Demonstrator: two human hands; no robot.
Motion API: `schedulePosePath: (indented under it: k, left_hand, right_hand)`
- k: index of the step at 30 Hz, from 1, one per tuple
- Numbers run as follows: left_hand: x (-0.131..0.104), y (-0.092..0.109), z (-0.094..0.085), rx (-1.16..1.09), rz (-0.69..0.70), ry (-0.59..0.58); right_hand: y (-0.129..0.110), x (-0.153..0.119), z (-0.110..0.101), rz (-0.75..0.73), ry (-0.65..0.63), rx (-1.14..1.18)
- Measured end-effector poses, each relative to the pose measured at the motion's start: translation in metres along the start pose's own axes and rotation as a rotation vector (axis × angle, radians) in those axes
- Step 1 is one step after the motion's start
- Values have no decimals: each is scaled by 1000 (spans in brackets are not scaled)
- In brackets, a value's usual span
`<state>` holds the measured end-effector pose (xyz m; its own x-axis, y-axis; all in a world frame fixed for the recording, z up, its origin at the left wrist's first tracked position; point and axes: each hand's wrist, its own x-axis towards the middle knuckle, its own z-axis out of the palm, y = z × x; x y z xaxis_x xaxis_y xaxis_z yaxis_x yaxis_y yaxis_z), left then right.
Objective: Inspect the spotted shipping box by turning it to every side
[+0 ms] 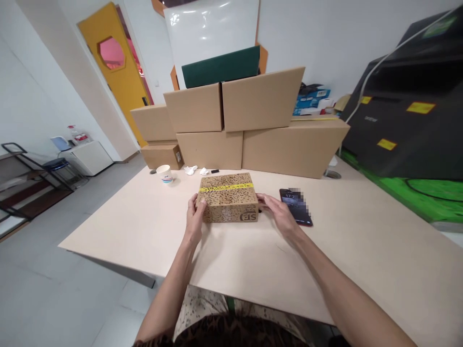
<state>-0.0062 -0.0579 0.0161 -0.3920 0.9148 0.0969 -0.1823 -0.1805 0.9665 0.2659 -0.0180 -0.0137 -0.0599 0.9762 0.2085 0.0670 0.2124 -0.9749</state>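
A small cardboard box with dark speckles and a strip of yellow tape across its top sits on the table before me. My left hand grips its left side, thumb at the near top edge and fingers round the side. Against the right side rest the fingers of my right hand, so the box is held between both hands. Their far fingertips are partly hidden. A bit of something dark shows under the right fingers, too small to name. Just right of that hand lies a phone with its screen lit.
Large cardboard boxes are stacked along the table's back, topped by a dark green box. A paper cup, crumpled tissues and a small black piece stand before them. The pale table ends close to my body.
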Motion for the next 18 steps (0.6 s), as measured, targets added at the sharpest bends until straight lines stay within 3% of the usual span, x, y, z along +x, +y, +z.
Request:
schedulePosePath:
  k: [3, 5, 11, 15, 18]
  left_hand:
    - [5, -10, 1, -6, -18, 11]
    - [4, -16, 1, 3, 12, -2]
    - [4, -24, -2, 67, 34, -20]
    - [6, -28, -2, 87, 25, -32]
    - [6, -29, 1, 66, -1, -7]
  right_hand:
    - [-7, 3, 4, 35, 31, -583]
    - [-10, 6, 10, 88, 40, -851]
    - [-11, 14, 27, 195, 9, -1035]
    - [-12, 15, 10, 300, 109, -1083]
    - [-16, 11, -10, 292, 192, -1057]
